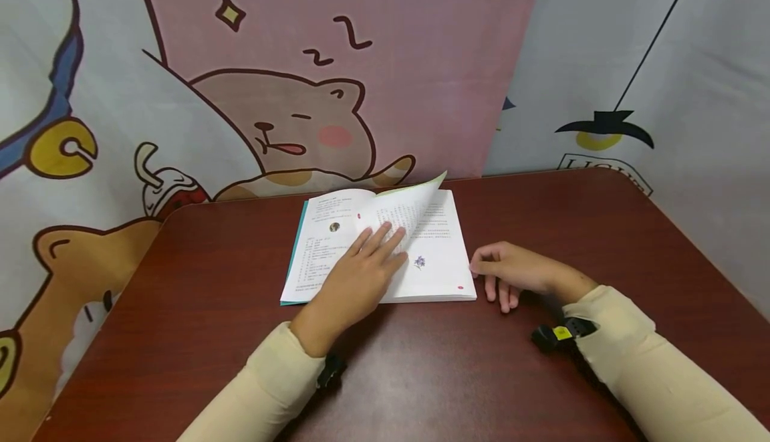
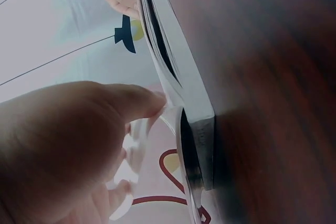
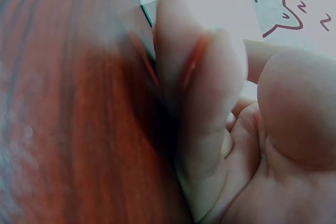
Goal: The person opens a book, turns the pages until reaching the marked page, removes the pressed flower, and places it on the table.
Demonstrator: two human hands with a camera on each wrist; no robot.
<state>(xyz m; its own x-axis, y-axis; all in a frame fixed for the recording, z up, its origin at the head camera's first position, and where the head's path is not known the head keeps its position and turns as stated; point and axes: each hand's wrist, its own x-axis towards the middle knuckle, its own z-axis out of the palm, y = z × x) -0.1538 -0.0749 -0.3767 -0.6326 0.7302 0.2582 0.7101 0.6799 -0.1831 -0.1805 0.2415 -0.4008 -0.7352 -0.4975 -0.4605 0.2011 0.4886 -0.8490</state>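
An open book (image 1: 442, 278) with printed text and a small purple flower picture lies on the table. One of its leaves (image 1: 426, 204) stands partly raised near the middle, curving toward the left page. My left hand (image 1: 355, 275) rests on this leaf with fingers spread; in the left wrist view its thumb (image 2: 139, 100) lies by the page edges. At the book's right edge, my right hand (image 1: 511, 269) has thumb and index finger together on the page edge, its other fingers bent below. The right wrist view shows those fingers (image 3: 205, 82) close to the table.
The reddish-brown table (image 1: 198, 335) reaches back to a cloth backdrop (image 1: 457, 61) with cartoon animals. Dark wrist devices (image 1: 553, 336) sit under both light sleeves (image 1: 668, 375).
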